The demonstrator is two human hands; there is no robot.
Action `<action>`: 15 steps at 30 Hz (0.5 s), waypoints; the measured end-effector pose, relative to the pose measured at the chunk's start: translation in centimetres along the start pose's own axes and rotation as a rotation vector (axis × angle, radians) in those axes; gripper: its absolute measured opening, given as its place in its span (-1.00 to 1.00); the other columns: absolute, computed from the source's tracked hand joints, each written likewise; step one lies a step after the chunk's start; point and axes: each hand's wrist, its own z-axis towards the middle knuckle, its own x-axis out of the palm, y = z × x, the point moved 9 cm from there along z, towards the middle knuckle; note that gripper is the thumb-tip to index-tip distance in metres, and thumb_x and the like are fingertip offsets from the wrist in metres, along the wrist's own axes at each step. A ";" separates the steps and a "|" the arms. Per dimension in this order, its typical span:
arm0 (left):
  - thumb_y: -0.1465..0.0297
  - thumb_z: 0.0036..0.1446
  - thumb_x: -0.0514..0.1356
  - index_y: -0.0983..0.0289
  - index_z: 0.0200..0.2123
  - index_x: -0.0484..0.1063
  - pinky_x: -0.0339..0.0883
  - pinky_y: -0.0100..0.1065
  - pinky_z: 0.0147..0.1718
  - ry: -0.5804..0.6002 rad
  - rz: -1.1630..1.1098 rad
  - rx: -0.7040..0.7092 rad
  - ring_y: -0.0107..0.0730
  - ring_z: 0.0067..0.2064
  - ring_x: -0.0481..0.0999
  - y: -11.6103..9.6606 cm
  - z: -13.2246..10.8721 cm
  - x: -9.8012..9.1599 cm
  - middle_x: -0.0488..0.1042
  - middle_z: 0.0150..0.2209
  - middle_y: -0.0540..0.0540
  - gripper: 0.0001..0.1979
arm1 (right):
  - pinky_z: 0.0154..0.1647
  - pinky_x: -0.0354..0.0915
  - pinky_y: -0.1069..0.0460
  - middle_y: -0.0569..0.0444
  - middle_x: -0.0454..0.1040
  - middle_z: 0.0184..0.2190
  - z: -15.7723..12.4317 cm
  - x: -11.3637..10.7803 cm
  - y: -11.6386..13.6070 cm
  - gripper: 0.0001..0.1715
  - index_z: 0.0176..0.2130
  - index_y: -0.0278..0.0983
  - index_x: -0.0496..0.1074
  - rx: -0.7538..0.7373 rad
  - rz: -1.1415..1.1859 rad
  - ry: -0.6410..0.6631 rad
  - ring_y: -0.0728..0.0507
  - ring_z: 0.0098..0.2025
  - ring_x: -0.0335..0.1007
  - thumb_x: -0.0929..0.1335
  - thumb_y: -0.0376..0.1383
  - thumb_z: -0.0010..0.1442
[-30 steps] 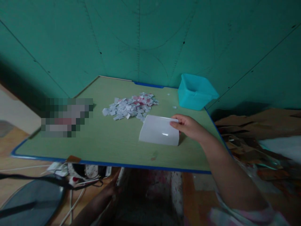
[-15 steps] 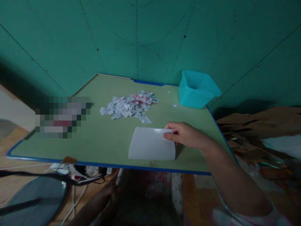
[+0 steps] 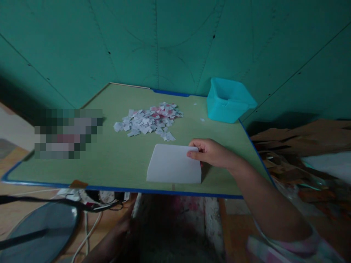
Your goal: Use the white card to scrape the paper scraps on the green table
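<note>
White sheet [image 3: 172, 166]: on the near side of the paper heap [image 3: 148, 120], slightly to its right and apart from it; long axis left to right.
Right hand [image 3: 205, 151]: near-right of the paper heap, grasping the sheet's right end, thumb on the face (the rest reaches leftward from the grip); the nearer hand.
Left hand [image 3: 123, 227]: dim, well nearer the wearer than the paper heap; I cannot tell whether it holds anything.
Turquoise bin [image 3: 229, 104]: right of the paper heap.
</note>
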 end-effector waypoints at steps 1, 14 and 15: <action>0.49 -0.33 0.15 -0.01 -0.46 0.51 -0.30 -0.20 0.14 -0.010 0.002 0.007 -0.08 0.10 0.16 -0.3 -0.2 0.4 0.53 -0.22 -0.21 -0.68 | -0.63 0.11 0.16 0.17 0.27 -0.57 0.0 0.1 0.0 -0.67 -0.42 -0.32 0.23 0.001 0.005 0.002 0.06 -0.57 0.22 0.25 -0.08 0.02; 0.46 -0.33 0.17 0.05 -0.17 0.39 -0.05 -0.22 0.08 0.037 0.019 -0.085 -0.13 0.04 0.26 -1.2 -1.4 2.5 0.57 -0.36 -0.13 -0.48 | -0.63 0.08 0.17 0.17 0.28 -0.57 -0.1 0.5 0.0 -0.68 -0.41 -0.32 0.23 0.011 0.005 0.028 0.07 -0.57 0.21 0.26 -0.09 0.02; 0.47 -0.34 0.16 0.04 -0.14 0.36 -0.02 -0.23 0.06 0.029 0.009 -0.098 -0.14 0.02 0.29 -1.2 -1.4 2.5 0.57 -0.41 -0.14 -0.44 | -0.63 0.08 0.17 0.17 0.28 -0.57 -0.1 0.7 0.0 -0.68 -0.41 -0.32 0.23 0.022 0.015 0.048 0.07 -0.58 0.21 0.26 -0.09 0.02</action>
